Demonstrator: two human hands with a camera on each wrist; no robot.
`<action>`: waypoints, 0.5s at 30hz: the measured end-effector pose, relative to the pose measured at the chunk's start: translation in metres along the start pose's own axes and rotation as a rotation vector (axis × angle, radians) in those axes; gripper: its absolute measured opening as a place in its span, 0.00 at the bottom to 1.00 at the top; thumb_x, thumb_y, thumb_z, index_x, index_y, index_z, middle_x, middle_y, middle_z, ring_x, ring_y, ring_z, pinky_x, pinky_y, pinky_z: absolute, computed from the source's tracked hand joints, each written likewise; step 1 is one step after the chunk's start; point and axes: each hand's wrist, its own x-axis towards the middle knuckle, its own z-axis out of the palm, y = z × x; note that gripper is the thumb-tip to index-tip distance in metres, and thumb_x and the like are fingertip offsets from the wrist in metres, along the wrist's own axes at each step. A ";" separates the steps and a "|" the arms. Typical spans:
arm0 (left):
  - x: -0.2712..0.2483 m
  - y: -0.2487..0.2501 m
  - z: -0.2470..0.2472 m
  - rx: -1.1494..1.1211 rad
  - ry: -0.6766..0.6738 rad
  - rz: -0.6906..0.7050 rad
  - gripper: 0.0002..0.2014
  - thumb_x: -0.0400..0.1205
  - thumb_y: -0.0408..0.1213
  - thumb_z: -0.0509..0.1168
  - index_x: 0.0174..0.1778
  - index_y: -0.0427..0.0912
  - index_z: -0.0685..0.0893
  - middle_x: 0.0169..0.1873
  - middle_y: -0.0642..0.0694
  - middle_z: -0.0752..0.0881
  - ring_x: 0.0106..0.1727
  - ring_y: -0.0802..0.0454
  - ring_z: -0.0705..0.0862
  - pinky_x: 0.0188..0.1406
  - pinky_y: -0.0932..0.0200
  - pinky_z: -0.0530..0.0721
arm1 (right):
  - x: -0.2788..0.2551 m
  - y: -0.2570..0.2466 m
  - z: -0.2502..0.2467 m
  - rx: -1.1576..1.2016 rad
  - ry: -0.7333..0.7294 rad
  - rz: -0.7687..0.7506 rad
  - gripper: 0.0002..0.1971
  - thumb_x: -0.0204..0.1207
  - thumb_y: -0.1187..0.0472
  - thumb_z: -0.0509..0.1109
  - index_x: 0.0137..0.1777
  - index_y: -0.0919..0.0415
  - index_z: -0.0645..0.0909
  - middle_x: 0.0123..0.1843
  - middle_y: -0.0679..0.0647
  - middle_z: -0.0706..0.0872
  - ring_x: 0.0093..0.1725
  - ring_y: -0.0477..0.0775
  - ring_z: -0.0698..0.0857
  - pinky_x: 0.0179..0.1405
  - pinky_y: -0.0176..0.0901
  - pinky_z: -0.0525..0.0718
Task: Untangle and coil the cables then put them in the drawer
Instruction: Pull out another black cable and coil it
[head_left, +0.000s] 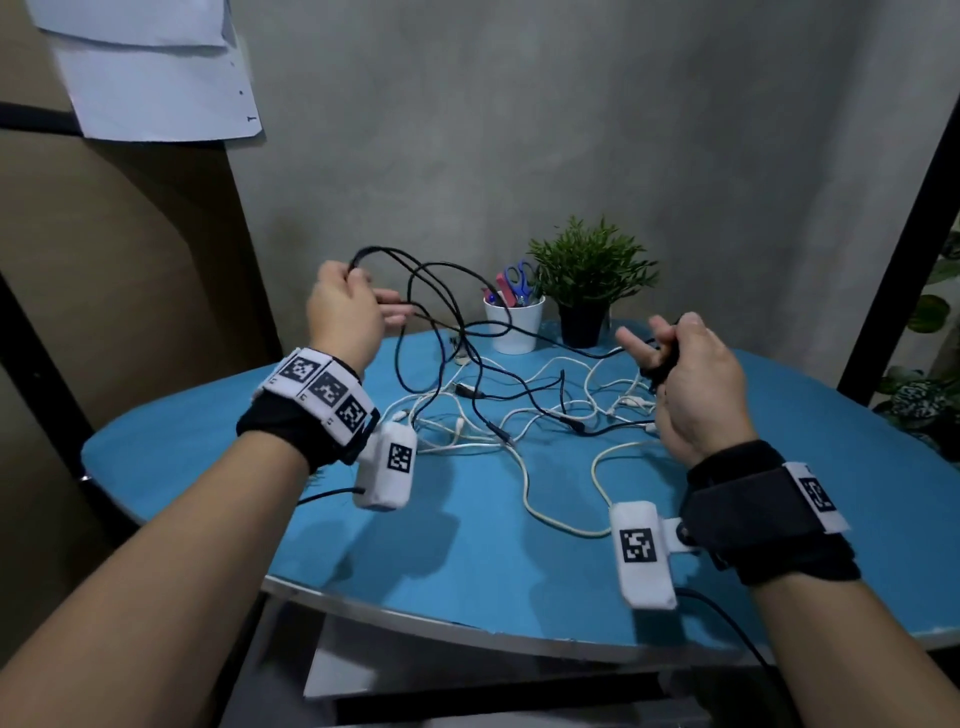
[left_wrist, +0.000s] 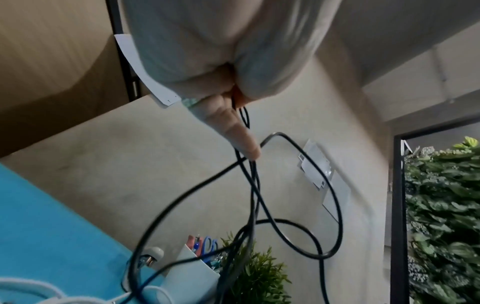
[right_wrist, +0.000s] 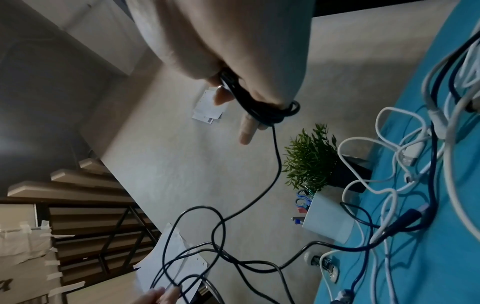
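A black cable (head_left: 441, 301) runs in loose loops through the air between both hands above the blue table (head_left: 467, 545). My left hand (head_left: 345, 306) is raised at the left and pinches the black cable (left_wrist: 259, 195) between thumb and fingers. My right hand (head_left: 680, 364) at the right grips a small black coil (head_left: 662, 366) of the same cable, wound round its fingers (right_wrist: 246, 125) as a black coil (right_wrist: 270, 111). A tangle of white cables (head_left: 545, 410) and other black cables lies on the table below. No drawer is in view.
A white cup (head_left: 514, 325) with scissors and pens and a potted plant (head_left: 587, 291) stand at the table's far edge by the grey wall. A black frame post (head_left: 904, 234) rises at the right. Papers (head_left: 156, 67) hang upper left.
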 end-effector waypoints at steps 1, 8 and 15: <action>0.001 -0.001 0.000 -0.022 0.042 0.028 0.10 0.87 0.34 0.47 0.41 0.45 0.68 0.35 0.41 0.83 0.27 0.54 0.88 0.27 0.62 0.86 | 0.000 0.001 0.002 -0.027 0.009 -0.009 0.15 0.87 0.59 0.50 0.38 0.57 0.68 0.46 0.47 0.77 0.50 0.52 0.88 0.60 0.39 0.76; 0.010 -0.026 -0.017 0.027 0.251 -0.056 0.08 0.87 0.36 0.49 0.43 0.43 0.70 0.45 0.40 0.82 0.36 0.52 0.86 0.38 0.62 0.86 | 0.006 -0.001 -0.002 -0.200 0.136 -0.146 0.13 0.86 0.58 0.52 0.39 0.54 0.68 0.42 0.47 0.78 0.59 0.51 0.81 0.64 0.41 0.74; -0.017 -0.030 -0.015 1.166 -0.450 -0.230 0.22 0.78 0.35 0.64 0.67 0.38 0.69 0.62 0.36 0.80 0.57 0.37 0.83 0.54 0.47 0.85 | 0.000 0.003 0.007 -0.222 -0.043 -0.148 0.15 0.86 0.57 0.53 0.36 0.56 0.69 0.55 0.43 0.80 0.65 0.49 0.82 0.72 0.45 0.72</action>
